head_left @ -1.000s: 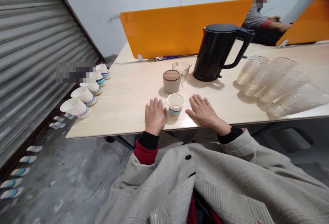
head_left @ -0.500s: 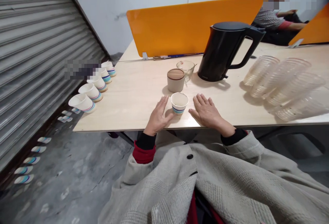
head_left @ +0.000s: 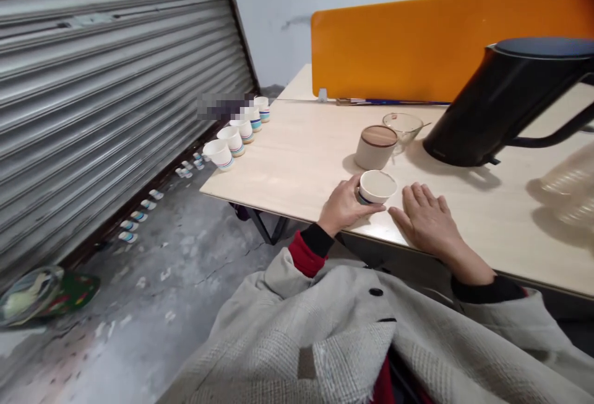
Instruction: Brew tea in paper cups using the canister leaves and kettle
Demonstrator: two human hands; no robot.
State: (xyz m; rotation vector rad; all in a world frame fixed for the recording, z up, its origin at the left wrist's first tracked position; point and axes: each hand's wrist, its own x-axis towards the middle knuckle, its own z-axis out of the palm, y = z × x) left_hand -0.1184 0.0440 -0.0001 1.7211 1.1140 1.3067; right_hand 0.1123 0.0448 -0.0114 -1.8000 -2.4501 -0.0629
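Observation:
My left hand (head_left: 346,206) is closed around a white paper cup (head_left: 378,189) near the table's front edge, thumb in front and fingers at its left side. The cup stands upright; whether its base touches the table is hidden. Flat on the tabletop to the right of the cup lies my right hand (head_left: 427,218), fingers stretched out and holding nothing. Just behind the cup is a beige canister (head_left: 375,148) with a wood-look lid. Beside that canister stands a clear glass bowl (head_left: 403,128) with a thin handle end sticking out at its rim.
A black kettle (head_left: 505,101) stands to the right, with clear plastic cups (head_left: 573,187) beyond it. Several paper cups (head_left: 218,154) line the table's left edge. An orange divider (head_left: 417,51) runs along the back. More cups (head_left: 129,237) are on the floor by the roller shutter (head_left: 116,82).
My left hand has gone from resting open beside the paper cup to gripping it. The view has turned left; my right hand still lies flat on the table.

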